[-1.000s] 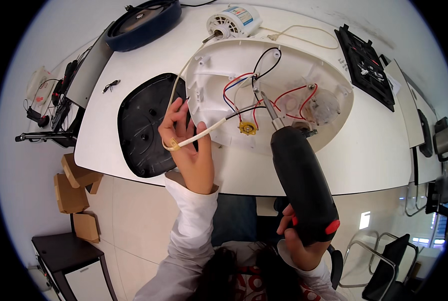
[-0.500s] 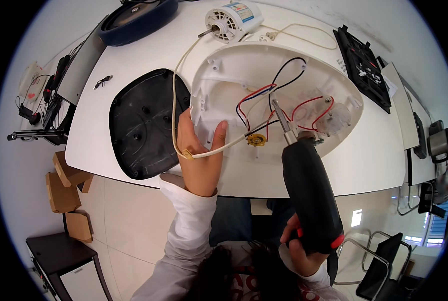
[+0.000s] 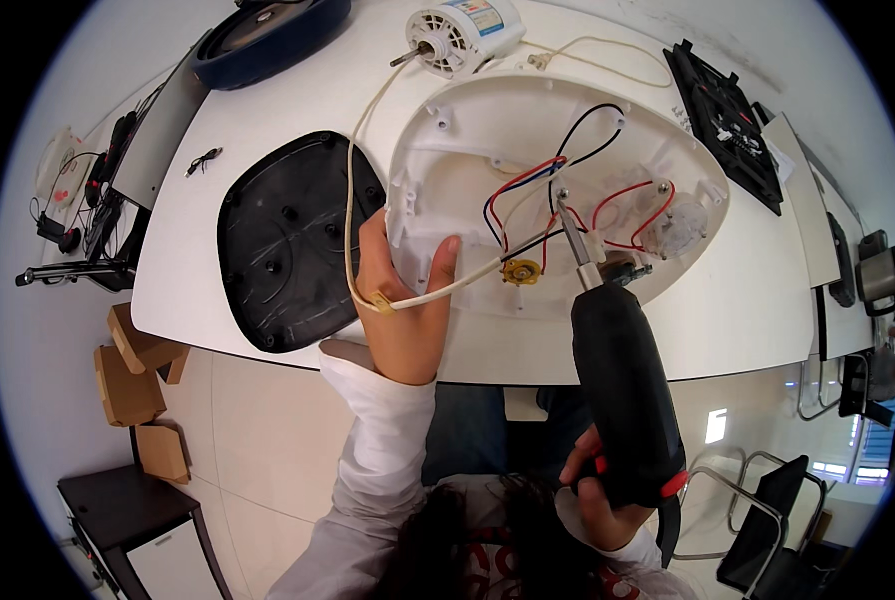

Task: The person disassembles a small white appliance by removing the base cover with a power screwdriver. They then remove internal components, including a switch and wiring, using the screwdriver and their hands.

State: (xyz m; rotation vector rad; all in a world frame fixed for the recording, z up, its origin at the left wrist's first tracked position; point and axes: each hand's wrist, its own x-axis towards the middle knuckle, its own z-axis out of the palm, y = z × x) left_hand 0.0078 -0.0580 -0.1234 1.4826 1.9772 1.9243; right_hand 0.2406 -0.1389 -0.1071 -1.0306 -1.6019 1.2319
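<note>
My left hand (image 3: 404,330) grips the near-left rim of an oval white plastic housing (image 3: 457,130), fingers wrapped over it, with a cream cord (image 3: 444,292) across the hand. Inside the housing are red, blue and black wires (image 3: 534,170), a yellow round component (image 3: 520,271) and a clear plastic part (image 3: 675,230). My right hand (image 3: 597,490) is closed on the handle of a black powered screwdriver (image 3: 619,380); its bit points at a small screw (image 3: 562,193) among the wires, contact hard to tell. A black plastic cover (image 3: 272,230) lies left of the housing.
The white table (image 3: 182,275) holds a motor (image 3: 462,40), dark blue round part (image 3: 267,50), small cable (image 3: 203,160) and open black tool case (image 3: 722,125). Cardboard boxes (image 3: 127,390) and a dark cabinet (image 3: 127,500) stand at left, a chair (image 3: 757,530) at right.
My left hand has shifted from loosely spread fingers to grasping the housing's rim. The housing has moved rightward, and the screwdriver has moved slightly right with it.
</note>
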